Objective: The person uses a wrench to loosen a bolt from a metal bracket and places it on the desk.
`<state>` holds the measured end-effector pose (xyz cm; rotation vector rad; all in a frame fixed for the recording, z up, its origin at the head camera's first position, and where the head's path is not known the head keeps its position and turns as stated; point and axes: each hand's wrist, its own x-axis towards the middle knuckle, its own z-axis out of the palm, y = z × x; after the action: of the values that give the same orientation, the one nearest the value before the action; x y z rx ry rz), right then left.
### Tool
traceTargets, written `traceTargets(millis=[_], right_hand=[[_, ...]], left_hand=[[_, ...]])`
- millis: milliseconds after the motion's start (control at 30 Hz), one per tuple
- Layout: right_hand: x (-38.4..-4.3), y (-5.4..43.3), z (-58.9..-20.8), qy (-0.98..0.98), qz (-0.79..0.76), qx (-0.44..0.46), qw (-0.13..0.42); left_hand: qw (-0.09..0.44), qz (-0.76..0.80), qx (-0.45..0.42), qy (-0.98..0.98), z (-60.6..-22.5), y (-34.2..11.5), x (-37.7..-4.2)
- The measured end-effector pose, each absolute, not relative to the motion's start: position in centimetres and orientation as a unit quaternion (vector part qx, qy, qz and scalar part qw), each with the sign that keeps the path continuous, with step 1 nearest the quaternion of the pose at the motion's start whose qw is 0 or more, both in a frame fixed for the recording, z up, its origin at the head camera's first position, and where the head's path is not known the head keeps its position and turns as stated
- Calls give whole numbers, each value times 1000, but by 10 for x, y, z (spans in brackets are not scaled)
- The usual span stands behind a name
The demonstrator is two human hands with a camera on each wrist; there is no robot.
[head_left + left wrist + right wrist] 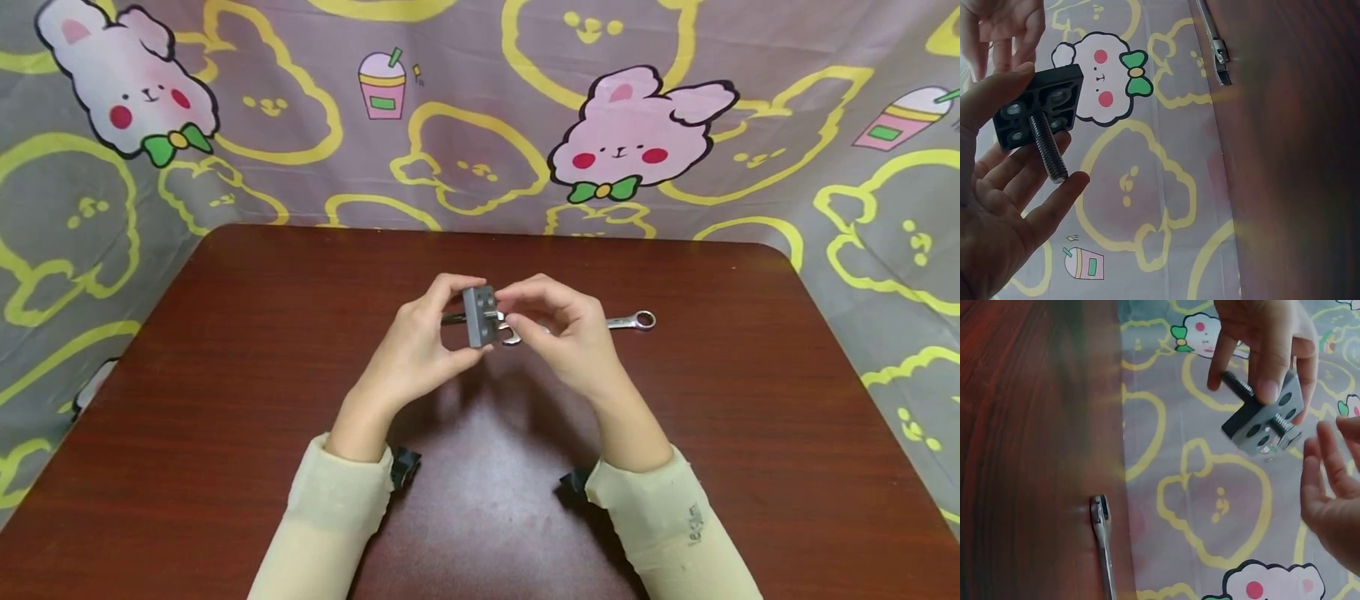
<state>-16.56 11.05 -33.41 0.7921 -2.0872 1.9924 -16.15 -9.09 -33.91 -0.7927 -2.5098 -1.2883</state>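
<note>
My left hand holds a dark grey square block by its edges above the table, thumb on one side and fingers on the other. The block has several round holes, and a threaded bolt passes through its middle, sticking out on both faces. Close to the bolt's other end is my right hand, its fingers loosely bent and apart from the thumb. In the right wrist view a small shiny piece shows at that end, too blurred to identify. A combination wrench lies on the table behind my right hand.
The dark reddish-brown table has rounded far corners. A patterned cloth hangs behind it and along both sides. Dark straps show at the cuffs of both sleeves.
</note>
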Motion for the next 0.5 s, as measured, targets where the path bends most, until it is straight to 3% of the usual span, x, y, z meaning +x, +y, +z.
traceTargets(millis=[267, 500], right_hand=[[-174, 115, -342, -767, 613, 190, 15], [-177, 110, -346, -794, 572, 207, -3]], left_hand=[[103, -426, -279, -855, -339, -94, -161], [129, -371, -295, -871, -339, -97, -160]])
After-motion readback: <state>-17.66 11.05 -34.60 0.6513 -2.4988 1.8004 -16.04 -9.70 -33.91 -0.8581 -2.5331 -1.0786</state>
